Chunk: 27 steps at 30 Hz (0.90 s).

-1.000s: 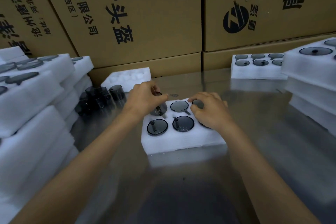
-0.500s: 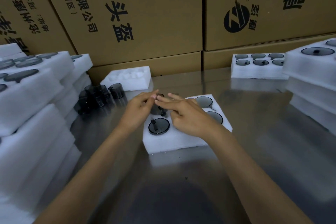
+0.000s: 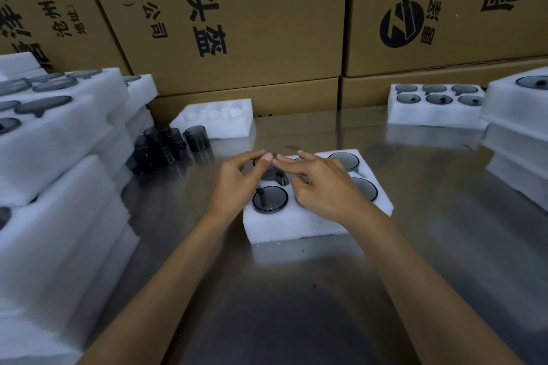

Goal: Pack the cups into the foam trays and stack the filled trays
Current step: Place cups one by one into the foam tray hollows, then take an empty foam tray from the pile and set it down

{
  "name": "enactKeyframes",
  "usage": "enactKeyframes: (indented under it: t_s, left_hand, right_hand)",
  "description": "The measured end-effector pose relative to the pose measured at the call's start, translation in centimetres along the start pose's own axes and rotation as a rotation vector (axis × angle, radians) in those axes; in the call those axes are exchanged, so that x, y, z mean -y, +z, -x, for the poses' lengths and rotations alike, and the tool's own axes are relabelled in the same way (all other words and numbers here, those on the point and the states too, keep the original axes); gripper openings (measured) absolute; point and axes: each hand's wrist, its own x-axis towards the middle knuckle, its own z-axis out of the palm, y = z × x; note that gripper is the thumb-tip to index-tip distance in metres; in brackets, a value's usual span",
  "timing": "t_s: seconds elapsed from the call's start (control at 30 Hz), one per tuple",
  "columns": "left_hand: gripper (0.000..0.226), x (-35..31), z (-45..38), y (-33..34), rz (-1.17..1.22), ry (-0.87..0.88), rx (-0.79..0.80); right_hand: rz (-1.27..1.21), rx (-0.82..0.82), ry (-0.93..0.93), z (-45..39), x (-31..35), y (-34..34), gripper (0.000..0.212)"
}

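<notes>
While both hands meet over foam tray (image 3: 299, 225) on worktop (image 3: 296, 305): left hand (image 3: 237, 184) pinching dark cup (image 3: 274, 176), tilted at back-left pocket; right hand (image 3: 323, 187) fingers straight, touching same cup.

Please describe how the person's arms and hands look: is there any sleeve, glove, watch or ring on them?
Both forearms are bare up to the frame edge, with no sleeve in view. The left hand and right hand wear no gloves. No watch, bracelet or ring shows. The fingernails look short and plain.
</notes>
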Motion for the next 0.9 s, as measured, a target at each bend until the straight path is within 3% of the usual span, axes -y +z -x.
enactKeyframes:
  t_s: [0.37,0.53,0.6,0.7,0.83,0.9]
  left_hand:
    - [0.026,0.3,0.5,-0.9,0.206,-0.258,0.088]
    - [0.049,0.6,1.2,-0.7,0.274,-0.306,0.04]
    - [0.044,0.9,1.4,-0.7,0.334,-0.339,0.039]
    - [0.033,1.4,1.3,-1.0,0.49,-0.382,0.136]
    - [0.027,2.1,1.2,-1.4,0.526,-0.44,-0.058]
    - [0.025,2.2,1.5,-1.4,0.503,-0.413,-0.082]
  right_hand:
    - [0.137,-0.012,0.05,0.5,0.3,0.8,0.043]
    - [0.266,0.051,0.063,1.2,1.4,1.3,0.064]
    - [0.268,0.057,0.082,1.0,1.6,1.3,0.063]
    - [0.262,-0.017,0.104,1.0,1.7,1.1,0.051]
    - [0.31,-0.174,0.214,1.2,0.9,0.1,0.038]
    - [0.363,-0.244,0.321,1.6,-0.3,-0.9,0.035]
